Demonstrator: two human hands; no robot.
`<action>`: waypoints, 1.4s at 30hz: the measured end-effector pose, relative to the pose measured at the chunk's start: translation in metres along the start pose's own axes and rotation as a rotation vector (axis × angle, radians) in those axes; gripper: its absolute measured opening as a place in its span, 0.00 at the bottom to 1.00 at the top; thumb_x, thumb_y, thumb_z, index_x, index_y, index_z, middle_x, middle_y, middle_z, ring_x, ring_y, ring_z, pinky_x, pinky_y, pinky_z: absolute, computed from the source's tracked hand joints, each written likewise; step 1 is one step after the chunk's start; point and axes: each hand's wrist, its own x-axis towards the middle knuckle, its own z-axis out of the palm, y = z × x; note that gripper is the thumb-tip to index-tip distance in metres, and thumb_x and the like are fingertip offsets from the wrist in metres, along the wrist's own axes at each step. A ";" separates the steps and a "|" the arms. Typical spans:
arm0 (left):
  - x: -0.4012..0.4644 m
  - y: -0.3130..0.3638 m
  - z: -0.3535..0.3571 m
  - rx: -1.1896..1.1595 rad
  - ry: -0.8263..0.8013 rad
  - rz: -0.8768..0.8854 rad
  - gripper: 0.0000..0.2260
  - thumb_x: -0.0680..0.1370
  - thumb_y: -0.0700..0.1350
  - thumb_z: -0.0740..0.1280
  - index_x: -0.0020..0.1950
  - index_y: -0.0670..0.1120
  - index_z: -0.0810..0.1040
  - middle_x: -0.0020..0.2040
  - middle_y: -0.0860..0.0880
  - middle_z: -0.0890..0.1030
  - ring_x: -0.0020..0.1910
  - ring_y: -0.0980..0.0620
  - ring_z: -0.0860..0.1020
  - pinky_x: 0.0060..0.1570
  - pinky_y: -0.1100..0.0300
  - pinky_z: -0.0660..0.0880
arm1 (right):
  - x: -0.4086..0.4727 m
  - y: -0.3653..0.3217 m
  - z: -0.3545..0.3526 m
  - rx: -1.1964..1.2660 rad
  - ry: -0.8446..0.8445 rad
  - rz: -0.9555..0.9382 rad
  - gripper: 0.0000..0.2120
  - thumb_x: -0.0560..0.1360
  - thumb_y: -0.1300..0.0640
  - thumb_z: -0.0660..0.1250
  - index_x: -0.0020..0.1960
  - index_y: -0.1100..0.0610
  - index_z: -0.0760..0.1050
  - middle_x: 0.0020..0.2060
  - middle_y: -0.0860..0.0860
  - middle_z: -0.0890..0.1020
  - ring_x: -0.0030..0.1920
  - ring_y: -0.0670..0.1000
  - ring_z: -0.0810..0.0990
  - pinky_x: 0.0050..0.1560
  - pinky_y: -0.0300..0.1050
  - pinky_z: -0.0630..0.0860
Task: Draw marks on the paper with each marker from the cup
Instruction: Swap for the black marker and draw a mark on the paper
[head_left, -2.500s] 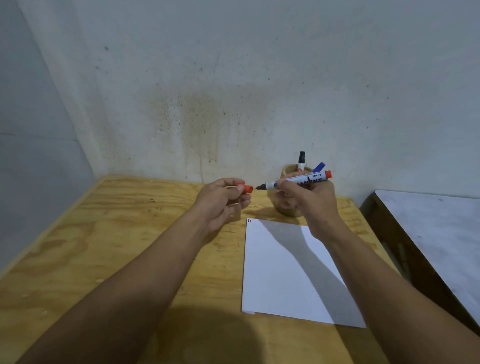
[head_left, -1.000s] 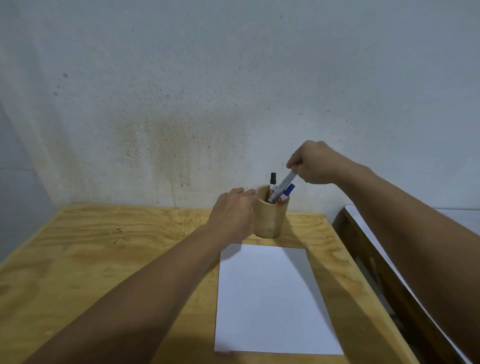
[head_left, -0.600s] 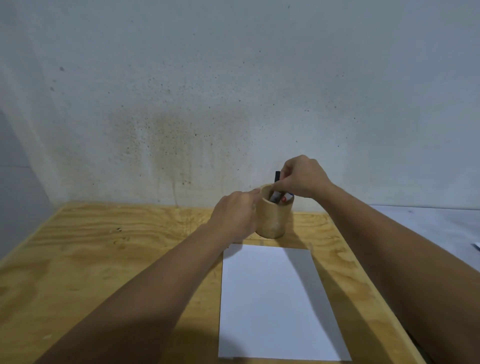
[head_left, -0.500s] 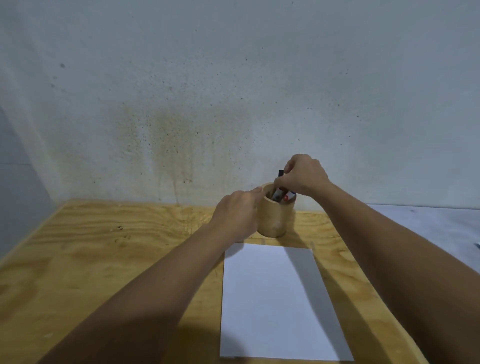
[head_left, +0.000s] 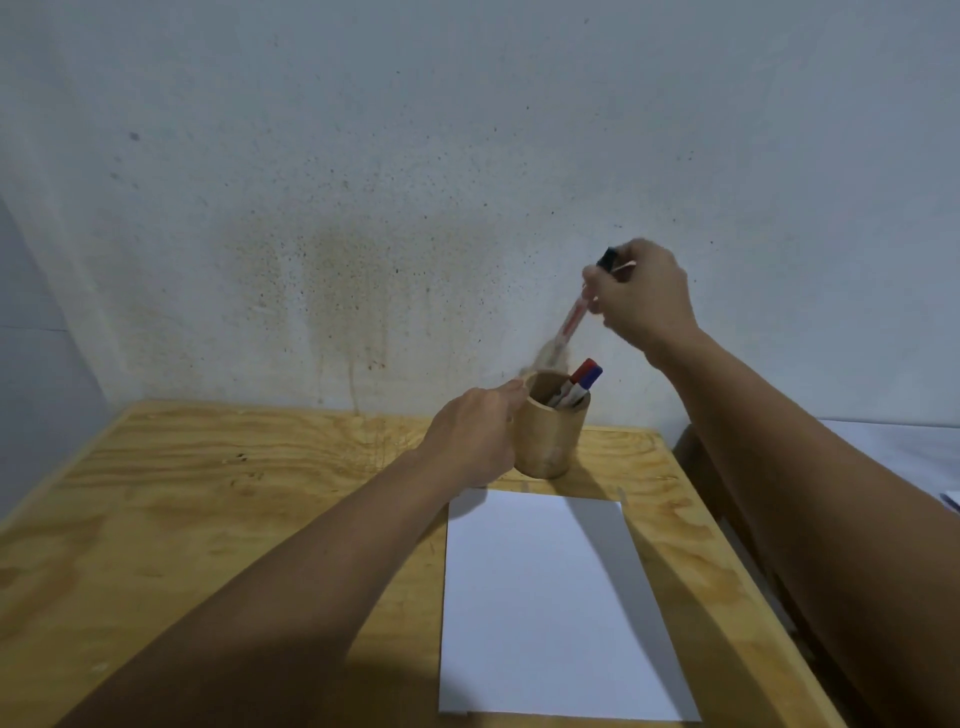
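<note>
A round wooden cup (head_left: 553, 434) stands at the back of the plywood table (head_left: 208, 499), just beyond a blank white sheet of paper (head_left: 556, 608). My left hand (head_left: 475, 436) grips the cup's left side. My right hand (head_left: 641, 296) is raised above and right of the cup, pinching a white marker with a black cap (head_left: 727, 319) near its top; the marker hangs tilted and blurred, its lower end just over the cup's rim. A red-capped marker (head_left: 581, 370) and a blue-capped marker (head_left: 592, 376) lean inside the cup.
A stained wall rises directly behind the cup. A second, pale-topped table (head_left: 904, 452) stands to the right across a narrow gap, with a small object at its right edge. The plywood stretches bare to the left of the paper.
My right hand put the red-capped marker into the cup, took hold of the black-capped marker and lifted it up out of the cup. My left hand moved onto the cup and stays there.
</note>
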 end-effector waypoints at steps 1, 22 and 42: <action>0.000 0.000 0.000 -0.008 -0.004 0.000 0.32 0.71 0.30 0.63 0.73 0.49 0.63 0.72 0.49 0.69 0.66 0.42 0.71 0.59 0.49 0.75 | 0.000 -0.006 -0.007 0.031 0.040 -0.038 0.14 0.79 0.55 0.65 0.62 0.60 0.72 0.49 0.54 0.81 0.46 0.51 0.82 0.47 0.45 0.81; -0.020 0.015 -0.052 -1.270 0.170 -0.127 0.08 0.73 0.30 0.66 0.50 0.36 0.81 0.42 0.41 0.82 0.34 0.52 0.81 0.41 0.63 0.81 | -0.073 -0.011 -0.038 0.284 -0.657 0.088 0.08 0.73 0.65 0.72 0.52 0.66 0.78 0.39 0.62 0.86 0.37 0.54 0.85 0.33 0.44 0.81; -0.048 -0.083 0.002 -0.222 0.260 -0.329 0.02 0.73 0.37 0.70 0.41 0.41 0.82 0.42 0.44 0.83 0.38 0.51 0.80 0.39 0.60 0.76 | -0.110 0.029 0.013 0.916 -0.601 0.399 0.17 0.79 0.74 0.53 0.54 0.66 0.80 0.44 0.62 0.81 0.41 0.56 0.84 0.36 0.48 0.82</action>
